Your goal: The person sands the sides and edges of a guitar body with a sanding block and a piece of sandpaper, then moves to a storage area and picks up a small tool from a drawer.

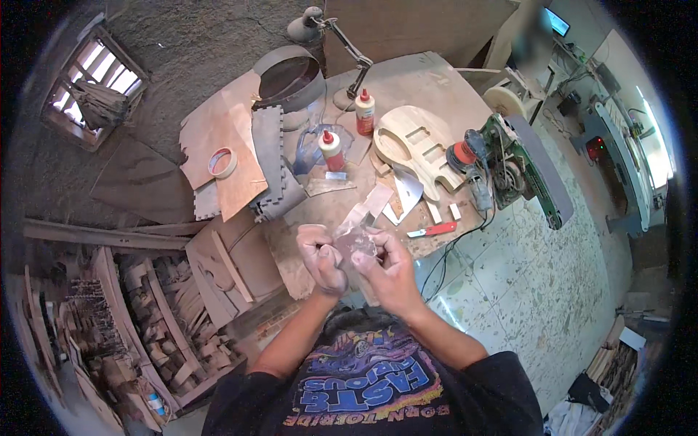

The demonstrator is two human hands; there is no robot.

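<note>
A red-capped bottle (331, 152) and a second bottle (365, 115) are standing on the dusty table (425, 78), their contents hard to make out. A rough wall (225, 36) is rising behind. Near the table's front edge, the left hand (321, 258) and right hand (387, 267) are both gripping a thin brownish sheet (355, 243). Beyond, a green machine (503, 163) is crowding a pale guitar body (407, 142); a red knife (440, 229) is lying closer.

A desk lamp (302, 30) stands near two red-capped bottles (331, 154); a tape roll (230, 167) lies on brown sheeting (240, 134).
</note>
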